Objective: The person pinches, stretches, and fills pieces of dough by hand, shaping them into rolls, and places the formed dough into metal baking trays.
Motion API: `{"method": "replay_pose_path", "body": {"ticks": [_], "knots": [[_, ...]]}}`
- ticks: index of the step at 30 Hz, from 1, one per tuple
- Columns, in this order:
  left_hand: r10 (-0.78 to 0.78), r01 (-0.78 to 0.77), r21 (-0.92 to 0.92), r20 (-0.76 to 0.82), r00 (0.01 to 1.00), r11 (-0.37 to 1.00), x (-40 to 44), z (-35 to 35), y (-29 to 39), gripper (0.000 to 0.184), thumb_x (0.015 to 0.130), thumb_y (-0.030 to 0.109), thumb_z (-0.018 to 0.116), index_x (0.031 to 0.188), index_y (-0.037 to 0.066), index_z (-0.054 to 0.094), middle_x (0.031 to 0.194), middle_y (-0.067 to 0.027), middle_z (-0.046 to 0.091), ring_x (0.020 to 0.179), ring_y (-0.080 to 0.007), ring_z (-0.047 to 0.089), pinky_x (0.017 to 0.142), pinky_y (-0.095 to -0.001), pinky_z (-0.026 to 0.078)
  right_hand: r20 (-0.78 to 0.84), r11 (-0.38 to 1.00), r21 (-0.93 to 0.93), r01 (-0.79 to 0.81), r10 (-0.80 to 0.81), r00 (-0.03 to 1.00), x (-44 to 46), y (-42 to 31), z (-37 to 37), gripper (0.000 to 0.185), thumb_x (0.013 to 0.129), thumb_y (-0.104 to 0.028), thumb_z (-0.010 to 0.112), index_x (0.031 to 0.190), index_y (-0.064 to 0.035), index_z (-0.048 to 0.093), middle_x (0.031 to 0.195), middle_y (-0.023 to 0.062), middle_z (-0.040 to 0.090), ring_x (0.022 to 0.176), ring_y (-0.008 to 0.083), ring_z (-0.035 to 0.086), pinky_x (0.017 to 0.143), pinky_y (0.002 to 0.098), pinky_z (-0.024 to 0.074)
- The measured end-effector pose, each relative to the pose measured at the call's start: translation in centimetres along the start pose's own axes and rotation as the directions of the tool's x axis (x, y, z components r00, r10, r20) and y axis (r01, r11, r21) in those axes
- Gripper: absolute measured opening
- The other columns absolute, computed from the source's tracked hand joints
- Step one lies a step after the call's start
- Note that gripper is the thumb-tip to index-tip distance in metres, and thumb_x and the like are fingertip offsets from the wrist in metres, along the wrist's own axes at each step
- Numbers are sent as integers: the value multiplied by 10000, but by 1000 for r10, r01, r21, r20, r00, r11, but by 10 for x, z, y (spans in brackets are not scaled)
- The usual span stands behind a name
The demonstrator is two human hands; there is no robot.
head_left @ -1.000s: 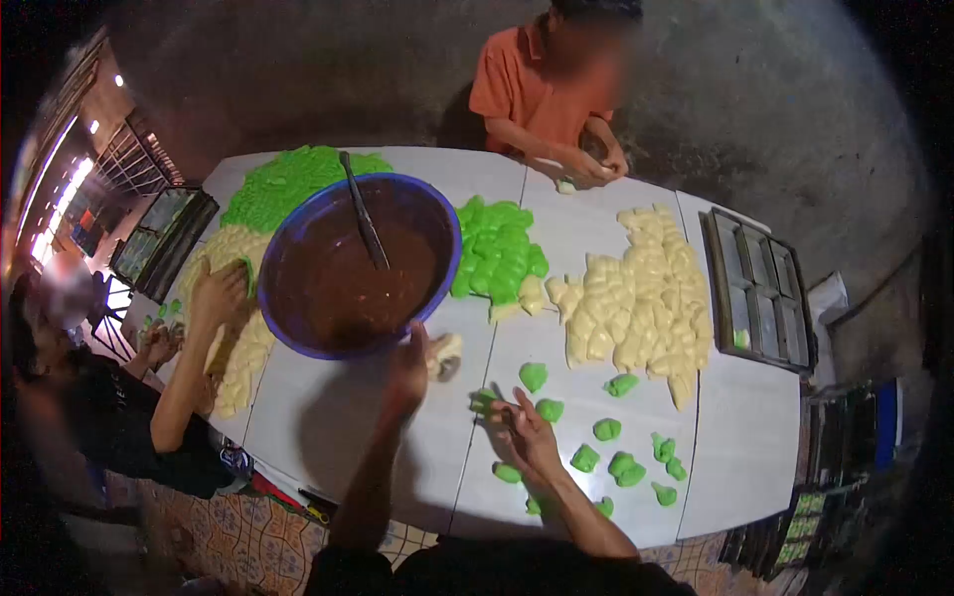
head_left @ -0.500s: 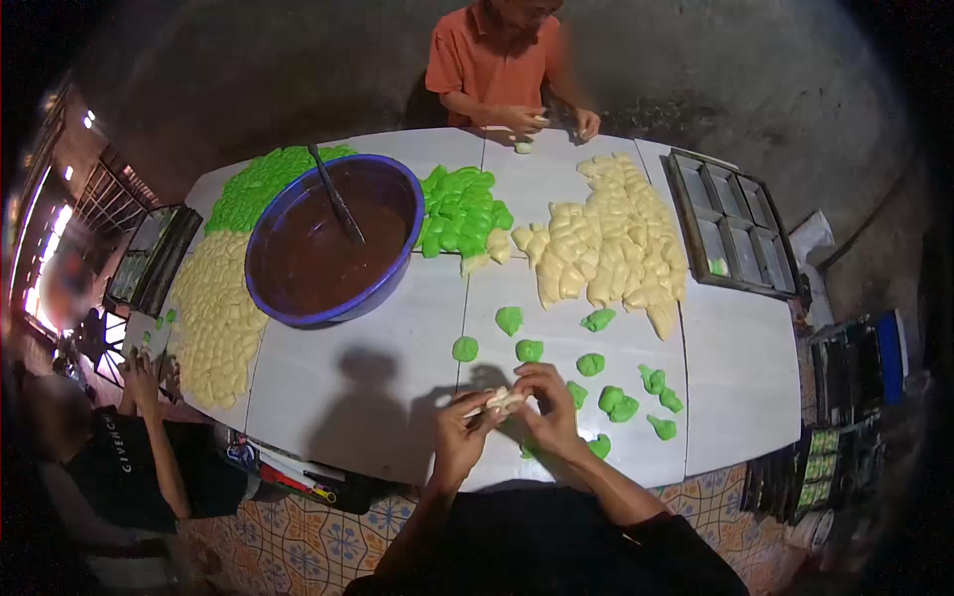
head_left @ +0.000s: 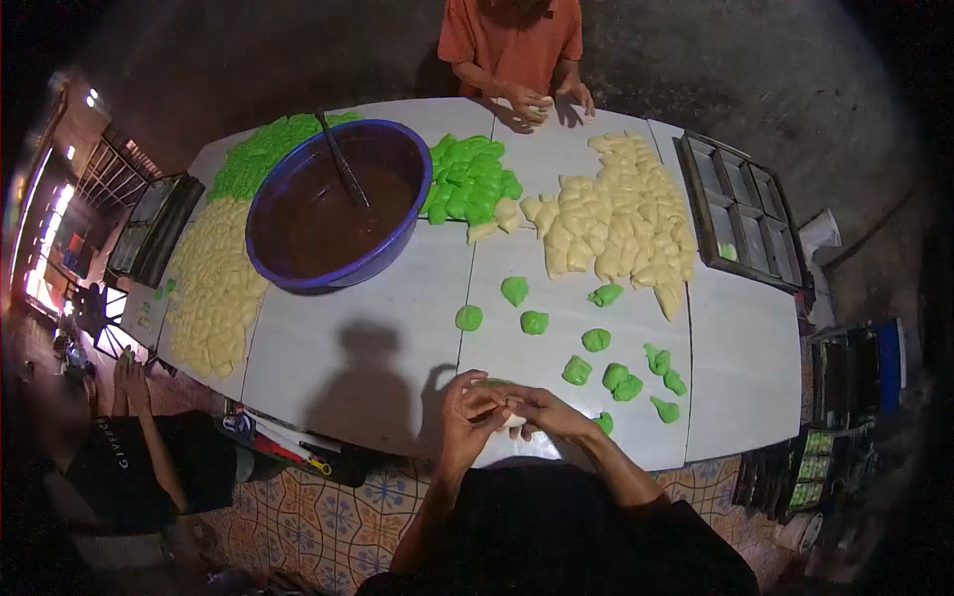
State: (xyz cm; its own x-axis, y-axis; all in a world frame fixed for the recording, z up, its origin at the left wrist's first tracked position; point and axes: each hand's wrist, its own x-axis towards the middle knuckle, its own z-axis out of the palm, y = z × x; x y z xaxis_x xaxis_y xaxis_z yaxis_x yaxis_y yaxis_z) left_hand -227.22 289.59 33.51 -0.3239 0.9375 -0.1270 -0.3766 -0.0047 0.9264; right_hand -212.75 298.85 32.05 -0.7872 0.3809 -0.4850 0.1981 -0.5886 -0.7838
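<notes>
Both my hands meet at the near edge of the table, closed around one small piece of pale dough (head_left: 514,420). My left hand (head_left: 465,415) pinches it from the left, while the fingers of my right hand (head_left: 549,412) press on it from the right and above. Fingers cover most of the piece. Just beyond and to the right, several green dough pieces (head_left: 596,340) lie scattered on the white tabletop (head_left: 397,417). One green lump (head_left: 603,422) sits close beside my right hand.
A purple basin (head_left: 417,223) of brown filling holds a dark-handled spoon (head_left: 343,164). Around it lie green dough (head_left: 467,179) and pale dough (head_left: 616,219). A sectioned tray (head_left: 708,223) stands at right. One person (head_left: 512,50) works opposite, another (head_left: 149,447) at left.
My hands have drawn closer together over the pale dough, hiding more of it. The view has tilted, so the table appears slightly higher. The person opposite has shifted their hands.
</notes>
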Motion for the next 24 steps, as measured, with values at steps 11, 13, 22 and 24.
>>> {"method": "replay_pose_path", "body": {"ticks": [11,13,22,24], "knots": [[-543,325,-543,-305,783,774,6,-9,-65,556,920,385,486,1357,82,322,1145,-180,472,1043,-320,515,967,-452,401,-274,608,-752,254,-639,719,54,21,-18,339,810,45,510,1132,6,608,1080,182,647,1020,318,625,866,357,481],[-529,301,-565,-297,795,768,13,-9,-68,581,923,394,483,1377,82,299,1197,-200,429,1059,-338,508,982,-483,392,-187,609,-758,235,-548,815,55,15,-27,298,783,-4,561,1076,5,619,1026,193,641,943,358,624,803,387,493],[-217,225,-28,-410,886,974,8,-22,-39,432,929,248,539,1267,-12,467,1155,-119,543,1053,-248,539,909,-388,450,-320,406,-914,20,-747,583,79,-19,-55,216,760,-65,610,970,-39,652,958,203,587,896,346,563,752,409,485],[-107,140,74,-339,935,987,17,-20,-33,390,944,214,526,1239,-41,504,1140,-117,567,1048,-222,549,915,-348,448,-268,580,-785,219,-637,723,90,-9,-60,286,746,-85,658,1032,-60,654,1017,198,573,967,319,549,777,403,481]]}}
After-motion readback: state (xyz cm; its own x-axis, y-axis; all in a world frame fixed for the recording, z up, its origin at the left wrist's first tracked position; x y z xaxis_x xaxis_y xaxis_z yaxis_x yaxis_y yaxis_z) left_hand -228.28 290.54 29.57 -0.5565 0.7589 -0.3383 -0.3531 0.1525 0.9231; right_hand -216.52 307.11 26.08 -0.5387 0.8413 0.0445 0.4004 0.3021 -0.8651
